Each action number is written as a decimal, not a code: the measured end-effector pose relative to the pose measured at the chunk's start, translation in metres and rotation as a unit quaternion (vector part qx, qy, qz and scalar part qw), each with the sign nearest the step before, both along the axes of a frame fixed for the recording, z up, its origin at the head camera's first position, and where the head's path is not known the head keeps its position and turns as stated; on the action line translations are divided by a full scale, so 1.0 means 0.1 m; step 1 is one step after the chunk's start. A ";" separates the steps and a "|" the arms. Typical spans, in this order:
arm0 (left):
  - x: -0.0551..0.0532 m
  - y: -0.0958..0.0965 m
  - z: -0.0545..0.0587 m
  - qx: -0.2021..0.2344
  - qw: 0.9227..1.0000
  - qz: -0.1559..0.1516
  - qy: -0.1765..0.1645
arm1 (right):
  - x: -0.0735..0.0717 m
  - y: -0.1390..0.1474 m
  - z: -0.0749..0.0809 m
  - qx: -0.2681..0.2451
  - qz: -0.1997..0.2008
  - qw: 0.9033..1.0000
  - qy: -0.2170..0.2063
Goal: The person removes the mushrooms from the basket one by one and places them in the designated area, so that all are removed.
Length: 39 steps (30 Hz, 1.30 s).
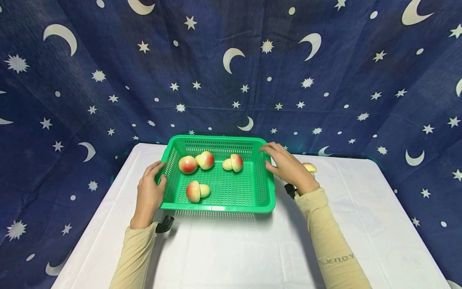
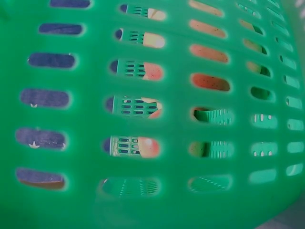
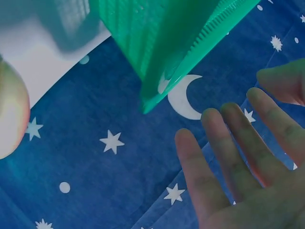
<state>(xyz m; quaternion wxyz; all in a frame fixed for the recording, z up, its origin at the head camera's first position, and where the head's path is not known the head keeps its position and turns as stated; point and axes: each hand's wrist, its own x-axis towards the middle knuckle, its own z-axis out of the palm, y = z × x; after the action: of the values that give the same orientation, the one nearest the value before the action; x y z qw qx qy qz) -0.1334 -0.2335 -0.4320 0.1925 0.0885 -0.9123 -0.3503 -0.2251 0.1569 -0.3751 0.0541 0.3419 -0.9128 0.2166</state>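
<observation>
A green plastic basket (image 1: 216, 208) with slotted walls sits on the white-covered table. Inside lie several red-and-yellow toy mushrooms, including one at the front left (image 1: 195, 191) and one toward the right (image 1: 234, 163). My left hand (image 1: 149, 194) is at the basket's left rim, thumb and fingers apart. Its fingers do not show in the left wrist view, where the basket wall (image 2: 90, 119) fills the picture. Beside the right rim is my right hand (image 1: 288, 166). In the right wrist view, its spread fingers (image 3: 219, 148) are apart from the basket corner (image 3: 147, 95).
Another toy mushroom (image 1: 309, 167) lies on the table to the right, partly hidden behind my right hand. A dark blue cloth (image 1: 216, 40) with white moons and stars hangs behind and beside the white tablecloth (image 1: 223, 253).
</observation>
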 end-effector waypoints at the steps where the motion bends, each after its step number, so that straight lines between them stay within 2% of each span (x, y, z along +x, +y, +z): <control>1: 0.00 0.00 0.00 0.000 1.000 0.000 -0.001 | 0.00 -0.02 0.00 0.001 0.002 1.000 0.002; 10: 0.00 -0.01 0.00 -0.001 1.000 -0.002 0.001 | -0.01 -0.15 -0.01 0.014 0.020 1.000 -0.010; 22: 0.00 -0.01 0.00 -0.002 1.000 -0.004 0.001 | -0.03 -0.34 0.05 0.022 0.037 0.999 -0.008; 30: 0.00 -0.01 0.00 -0.002 1.000 -0.004 0.001 | -0.08 -0.47 0.05 0.040 0.031 0.998 -0.042; 39: 0.00 -0.01 0.01 0.001 1.000 -0.003 -0.003 | -0.13 -0.59 0.02 0.034 0.038 0.998 -0.048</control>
<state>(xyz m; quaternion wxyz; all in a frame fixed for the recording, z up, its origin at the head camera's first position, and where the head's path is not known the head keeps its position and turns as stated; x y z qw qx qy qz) -0.1335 -0.2344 -0.4313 0.1890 0.0873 -0.9128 -0.3513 -0.2386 0.0980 -0.3731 -0.0091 0.3669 -0.9077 0.2034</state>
